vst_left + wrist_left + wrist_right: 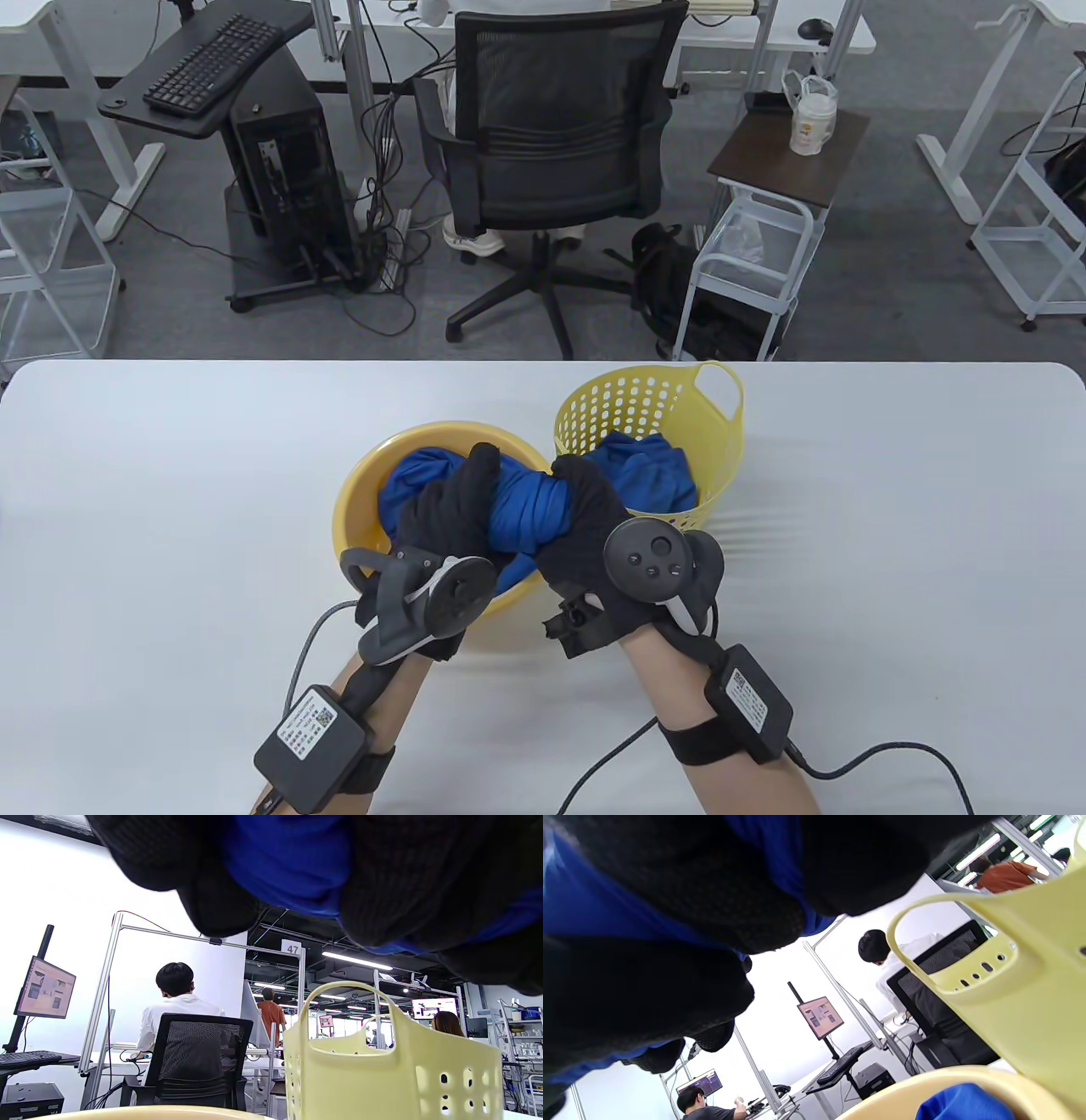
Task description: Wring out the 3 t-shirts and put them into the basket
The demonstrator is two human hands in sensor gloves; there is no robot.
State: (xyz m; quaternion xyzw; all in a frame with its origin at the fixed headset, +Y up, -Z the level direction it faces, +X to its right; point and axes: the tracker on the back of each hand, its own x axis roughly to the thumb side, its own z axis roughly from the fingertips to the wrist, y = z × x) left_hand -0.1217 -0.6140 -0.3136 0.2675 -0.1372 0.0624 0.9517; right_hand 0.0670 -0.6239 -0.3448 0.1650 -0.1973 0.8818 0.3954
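Blue twisted t-shirt (524,509), gripped at each end by the curled fingers of the left hand (450,518) and right hand (585,522), hangs over the yellow bowl (361,501). One shirt (649,475) apparently lies in the basket (645,399) already; blue cloth (416,488) in the bowl suggests another awaits wringing.

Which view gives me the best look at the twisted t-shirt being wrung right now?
The table view: the twisted t-shirt shows between the left hand and right hand, above the yellow basin. The left wrist view shows only blue cloth between gloved fingers; the right wrist view likewise.
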